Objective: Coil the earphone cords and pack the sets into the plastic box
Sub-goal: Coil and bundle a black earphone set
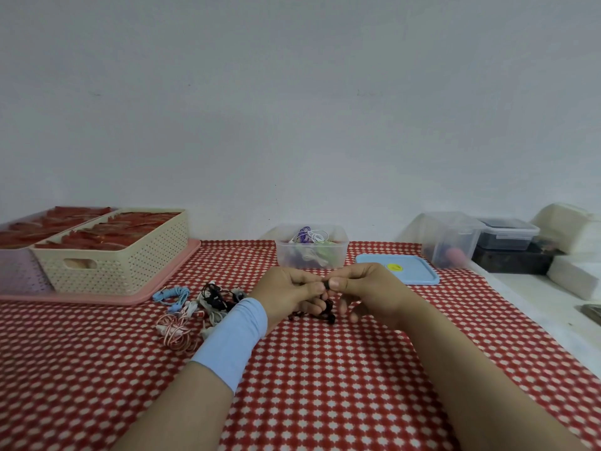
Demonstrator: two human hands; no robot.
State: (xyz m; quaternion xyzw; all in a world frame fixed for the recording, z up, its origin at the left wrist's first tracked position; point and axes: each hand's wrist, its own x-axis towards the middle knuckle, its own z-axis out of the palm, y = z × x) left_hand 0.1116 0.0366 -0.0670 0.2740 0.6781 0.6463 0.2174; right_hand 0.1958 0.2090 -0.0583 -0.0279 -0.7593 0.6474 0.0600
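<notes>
My left hand (289,296) and my right hand (367,292) meet above the checked cloth, both curled round a black earphone set (327,310). Its cord hangs in a tangle below the fingers, and my right thumb and forefinger pinch a black piece at the top. Behind the hands stands the clear plastic box (338,252) holding several coiled sets, white, purple and green. Left of my left wrist lies a loose pile of earphones (195,307): blue, pink-and-white, white and black-and-red ones. A light blue band covers my left wrist.
The blue lid (413,271) lies right of the clear box. A cream perforated basket (113,255) with red items sits on a pink tray (162,281) at the left. Further clear containers (448,239), a dark box and white blocks stand at the right, on a white counter.
</notes>
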